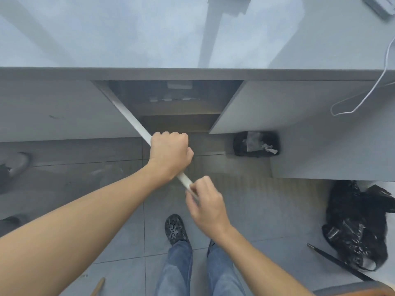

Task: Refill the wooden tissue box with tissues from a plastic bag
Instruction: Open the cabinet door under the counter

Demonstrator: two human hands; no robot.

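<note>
I am looking straight down at a grey counter (128, 35) with an open cabinet (177, 105) under it. The left cabinet door (132, 118) swings out towards me and shows edge-on as a white strip. My left hand (171, 150) is fisted around its top edge. My right hand (206, 208) pinches the door's outer corner. The right cabinet door (277, 105) also stands open. Inside the cabinet I see dim shelves and a pale, blurred object (179, 84). No wooden tissue box is in view.
A small black-lined bin (256, 144) with crumpled paper sits on the floor by the right door. A black plastic bag (359, 227) and a dark rod (333, 259) lie at the right. A white cable (382, 75) hangs off the counter. My feet (175, 229) stand close to the cabinet.
</note>
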